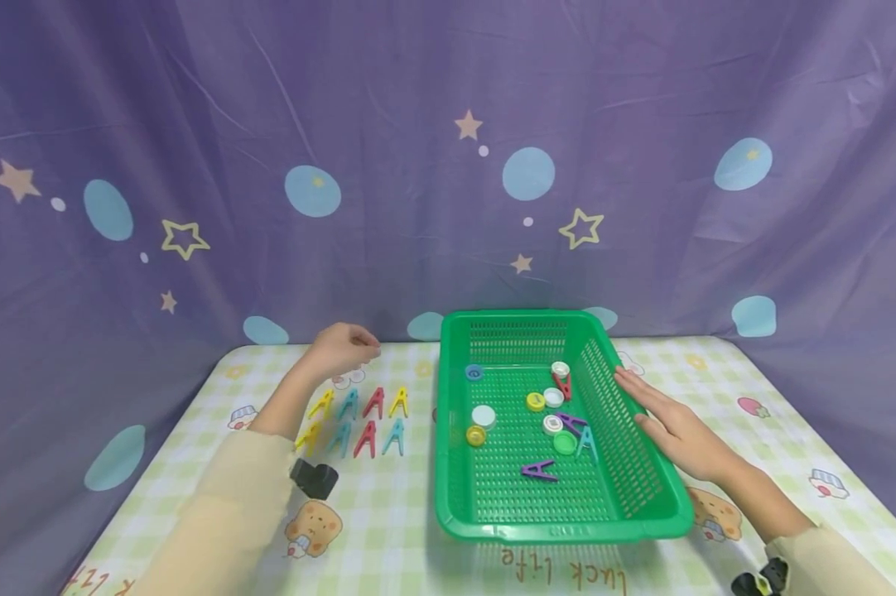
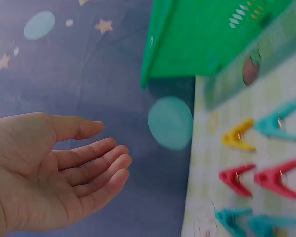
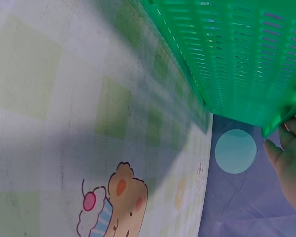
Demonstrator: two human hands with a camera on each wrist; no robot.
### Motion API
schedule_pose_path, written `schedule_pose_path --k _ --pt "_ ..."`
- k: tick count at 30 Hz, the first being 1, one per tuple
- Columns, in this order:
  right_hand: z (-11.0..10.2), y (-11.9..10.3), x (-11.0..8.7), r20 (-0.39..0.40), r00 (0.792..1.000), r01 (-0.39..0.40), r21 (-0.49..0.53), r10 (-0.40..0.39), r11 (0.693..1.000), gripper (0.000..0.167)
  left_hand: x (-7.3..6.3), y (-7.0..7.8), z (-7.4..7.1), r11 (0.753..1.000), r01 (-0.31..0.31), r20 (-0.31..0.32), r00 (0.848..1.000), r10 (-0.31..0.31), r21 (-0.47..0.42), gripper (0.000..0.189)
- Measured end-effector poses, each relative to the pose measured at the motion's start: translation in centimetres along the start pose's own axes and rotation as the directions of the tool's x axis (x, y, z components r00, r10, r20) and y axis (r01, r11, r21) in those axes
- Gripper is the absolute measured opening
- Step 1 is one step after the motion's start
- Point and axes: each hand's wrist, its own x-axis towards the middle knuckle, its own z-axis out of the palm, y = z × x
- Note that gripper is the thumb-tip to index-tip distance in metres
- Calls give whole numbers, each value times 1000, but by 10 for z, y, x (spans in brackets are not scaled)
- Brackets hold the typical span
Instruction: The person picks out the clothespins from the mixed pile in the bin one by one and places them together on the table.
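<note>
Nearest, the basket's (image 1: 560,531) short rim faces the person, its long axis running away across the bench (image 1: 388,538). Just inside, a purple peg (image 1: 528,471) lies crosswise, legs pointing right. Left of the basket and apart from it, eight pegs (image 1: 370,428) stand in two rows of four, their long axes pointing mostly away from the person, legs towards the near edge. Level with those rows, but across the basket, the right hand (image 1: 672,424) rests on the right rim with fingers extended, gripping no peg. Farther in, most of the caps (image 1: 553,397) lie scattered on the basket floor. Beyond the far row is the left hand (image 1: 338,349), empty, fingers loosely bent and thumb apart from them. It is clearly the nearer hand to the rows, which lie on its near side; the basket lies to its right. Behind everything hangs the curtain (image 1: 418,165).
</note>
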Motion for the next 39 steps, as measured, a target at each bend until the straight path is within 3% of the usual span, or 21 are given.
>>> schedule_pose_path --k 6,15,25,33,39 --pt "1 2 -2 2 1000 -3 2 3 1000 53 14 29 15 999 -33 14 999 33 -24 39" --pt "0 3 -3 1 1000 -3 0 3 1000 53 34 79 43 995 -96 70 993 95 10 39" --pt "0 4 -3 1 1000 -5 -1 5 1000 52 55 127 93 972 -210 195 963 188 103 36" --pt "-1 3 -1 7 1000 -4 -3 4 1000 52 67 149 141 961 -228 304 937 172 158 26" --pt "-1 3 1 -11 999 30 0 -30 1000 53 71 159 177 961 -185 342 934 106 207 49"
